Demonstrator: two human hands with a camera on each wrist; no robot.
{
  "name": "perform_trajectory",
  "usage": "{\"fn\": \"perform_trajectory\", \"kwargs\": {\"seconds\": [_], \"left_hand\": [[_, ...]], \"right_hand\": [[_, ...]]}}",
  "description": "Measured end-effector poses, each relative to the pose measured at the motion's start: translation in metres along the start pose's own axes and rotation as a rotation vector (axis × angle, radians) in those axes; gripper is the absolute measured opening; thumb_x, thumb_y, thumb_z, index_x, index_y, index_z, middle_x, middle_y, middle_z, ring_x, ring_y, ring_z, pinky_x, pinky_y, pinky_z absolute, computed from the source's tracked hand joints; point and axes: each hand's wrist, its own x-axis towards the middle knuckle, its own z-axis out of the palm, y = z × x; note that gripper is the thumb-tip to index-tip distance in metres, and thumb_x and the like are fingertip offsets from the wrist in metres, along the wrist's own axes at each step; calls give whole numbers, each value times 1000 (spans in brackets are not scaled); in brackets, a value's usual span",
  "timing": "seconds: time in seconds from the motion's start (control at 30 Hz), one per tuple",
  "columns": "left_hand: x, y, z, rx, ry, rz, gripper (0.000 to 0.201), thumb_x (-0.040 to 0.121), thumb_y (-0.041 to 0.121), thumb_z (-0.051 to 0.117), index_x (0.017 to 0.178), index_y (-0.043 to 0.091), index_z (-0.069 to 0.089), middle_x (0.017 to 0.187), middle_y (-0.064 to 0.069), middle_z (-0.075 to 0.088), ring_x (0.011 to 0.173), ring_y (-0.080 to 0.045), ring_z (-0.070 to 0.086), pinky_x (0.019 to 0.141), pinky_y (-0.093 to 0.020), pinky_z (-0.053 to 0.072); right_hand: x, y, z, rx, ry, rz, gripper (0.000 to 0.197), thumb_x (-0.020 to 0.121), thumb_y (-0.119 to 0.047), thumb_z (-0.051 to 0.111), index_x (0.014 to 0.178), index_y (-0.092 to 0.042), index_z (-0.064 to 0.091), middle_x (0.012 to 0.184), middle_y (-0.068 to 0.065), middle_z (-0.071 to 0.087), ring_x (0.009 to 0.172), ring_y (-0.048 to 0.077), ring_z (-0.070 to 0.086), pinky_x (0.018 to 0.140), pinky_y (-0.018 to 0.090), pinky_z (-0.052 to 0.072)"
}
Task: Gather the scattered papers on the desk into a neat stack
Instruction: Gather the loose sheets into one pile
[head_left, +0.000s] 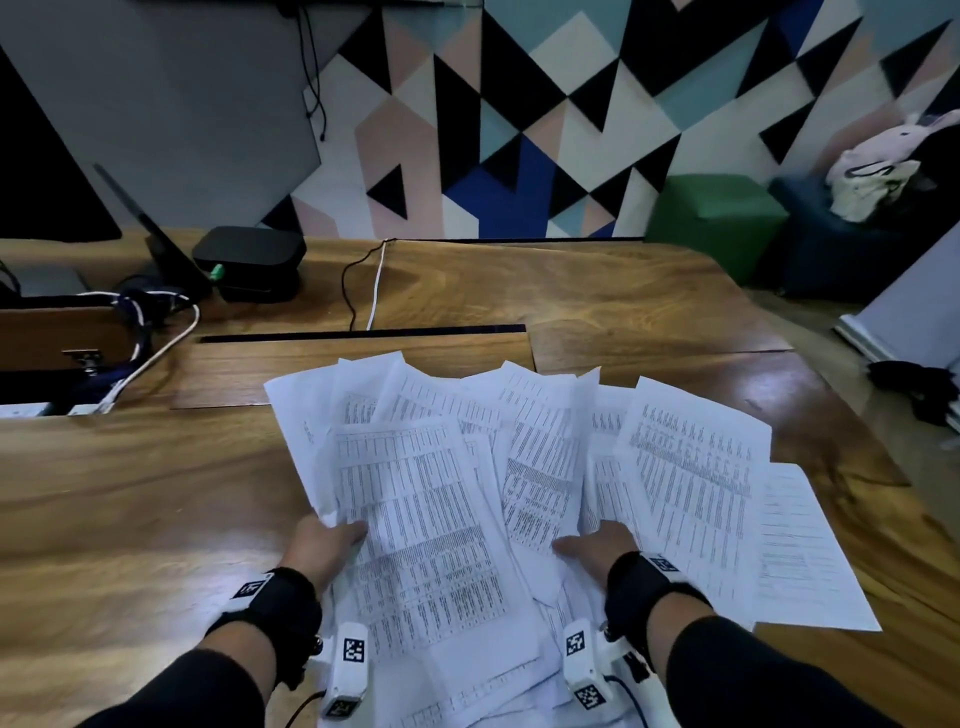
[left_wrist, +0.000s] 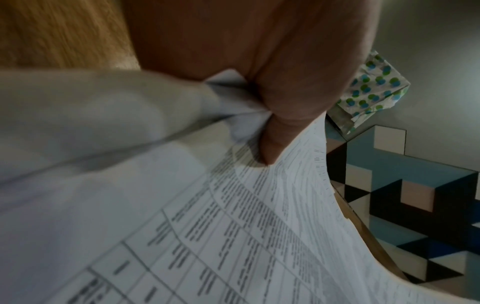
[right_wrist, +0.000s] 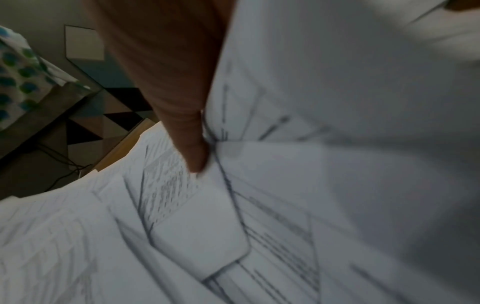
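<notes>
Several printed white papers (head_left: 519, 478) lie fanned out and overlapping on the wooden desk (head_left: 130, 509). My left hand (head_left: 324, 543) grips the left side of the pile, thumb on top of a sheet of tables. The left wrist view shows that thumb (left_wrist: 270, 144) pinching the papers (left_wrist: 182, 226) against the fingers underneath. My right hand (head_left: 597, 545) holds the middle-right sheets, thumb on top, fingers hidden beneath. In the right wrist view the thumb (right_wrist: 192, 148) presses into creased, blurred papers (right_wrist: 285, 185). One sheet (head_left: 810, 551) sticks out at the far right.
A black box (head_left: 249, 260), a tablet stand and cables (head_left: 156, 332) sit at the desk's back left, by an open cable hatch. A dark slot (head_left: 363, 335) runs behind the papers. A green stool (head_left: 717, 213) and a blue stool with a plush toy (head_left: 883, 156) stand beyond the desk.
</notes>
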Motion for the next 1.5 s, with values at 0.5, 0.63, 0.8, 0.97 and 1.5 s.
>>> {"fn": "perform_trajectory", "kwargs": {"seconds": [0.5, 0.63, 0.8, 0.97, 1.5], "left_hand": [[-5, -8, -20, -184, -28, -100, 23, 89, -5, 61, 111, -2, 63, 93, -17, 72, 83, -32, 69, 69, -33, 54], [-1, -11, -18, -137, -32, -129, 21, 88, -4, 62, 109, -7, 65, 94, -21, 73, 86, -36, 70, 74, -38, 56], [-8, -7, -14, -85, -66, -113, 13, 85, -4, 65, 98, -6, 68, 82, -18, 75, 75, -35, 71, 67, -38, 57], [-13, -2, -10, -126, -140, -204, 20, 83, -2, 64, 102, -7, 69, 89, -26, 76, 75, -38, 73, 70, -44, 60], [-6, -8, -4, -151, -207, -314, 33, 82, -1, 68, 115, -7, 66, 103, -25, 75, 94, -43, 71, 89, -58, 55]], "right_hand": [[-45, -54, -81, 463, 209, -531, 9, 87, -12, 67, 95, -14, 70, 89, -2, 72, 79, 11, 71, 63, 22, 52], [-55, -80, -97, 723, 226, -610, 11, 85, -6, 68, 84, -17, 67, 92, 0, 72, 73, 11, 71, 69, 26, 58], [-48, -82, -56, 692, 35, -523, 12, 85, 1, 65, 86, -9, 71, 86, 1, 77, 77, 15, 73, 68, 26, 57], [-35, -36, 14, 375, -70, -295, 22, 84, -1, 60, 104, -8, 67, 104, 9, 72, 92, 24, 68, 65, 23, 50], [-13, -10, 45, -67, -283, -104, 64, 63, -26, 79, 117, -1, 55, 104, 10, 67, 90, 21, 66, 81, 42, 58]]}}
